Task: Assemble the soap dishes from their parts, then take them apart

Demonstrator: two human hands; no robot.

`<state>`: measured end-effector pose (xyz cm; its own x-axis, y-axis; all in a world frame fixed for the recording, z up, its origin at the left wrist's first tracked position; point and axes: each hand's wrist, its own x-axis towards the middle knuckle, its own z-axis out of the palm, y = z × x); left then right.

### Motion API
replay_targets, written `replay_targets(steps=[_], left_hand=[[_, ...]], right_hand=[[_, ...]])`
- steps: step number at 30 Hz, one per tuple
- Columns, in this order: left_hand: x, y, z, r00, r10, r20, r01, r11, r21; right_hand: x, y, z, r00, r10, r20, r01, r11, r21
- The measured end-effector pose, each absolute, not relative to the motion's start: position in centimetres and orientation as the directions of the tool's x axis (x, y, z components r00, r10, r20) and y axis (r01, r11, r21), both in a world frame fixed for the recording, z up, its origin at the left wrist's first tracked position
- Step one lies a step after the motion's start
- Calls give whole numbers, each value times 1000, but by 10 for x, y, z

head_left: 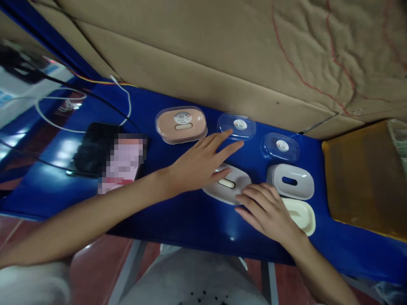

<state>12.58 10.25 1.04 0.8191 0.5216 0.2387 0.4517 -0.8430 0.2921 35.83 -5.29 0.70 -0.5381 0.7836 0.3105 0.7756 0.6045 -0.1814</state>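
My left hand stretches over a pale oval soap dish, its fingers spread toward a clear plastic lid with a round label. At the dish's right edge, my right hand has its fingers loosely extended and appears to touch the rim. A cream bar shows through the slot in that dish. Farther right sit another clear lid, a pale dish with an open slot and a cream tray, partly behind my right hand. A peach soap dish under a clear labelled lid stands beyond my left hand.
Two phones lie at the left, a dark one and one with a blurred pink screen. White and black cables cross the blue tabletop. A cardboard wall stands behind, and a taped box on the right.
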Motion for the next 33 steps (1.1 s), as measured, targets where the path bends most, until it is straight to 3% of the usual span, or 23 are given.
replay_targets(steps=[6,8,11,18,22,25,33], left_hand=[[189,152,21,648,759,-66,753,-625,206],[195,156,20,613,784,-99,786,-592,180],[189,155,13,639,766,-68,761,-618,196],[165,155,3,739,665,106,596,-719,357],[142,129,17,697,677,237,506,-698,506],[114,99,18,760,599,251,413,-744,525],[77,69,-8,817,510,270,268,-750,604]], right_hand=[[370,-49,0,-407,839,362,853,491,-178],[373,-47,-2,-354,856,376,881,441,-175],[375,-47,-2,-305,871,385,905,390,-167],[369,-50,-3,-310,877,367,890,404,-213],[370,-50,-4,-248,859,448,892,383,-240],[371,-53,-2,-232,840,490,881,395,-261],[363,-54,0,-391,851,350,827,492,-272]])
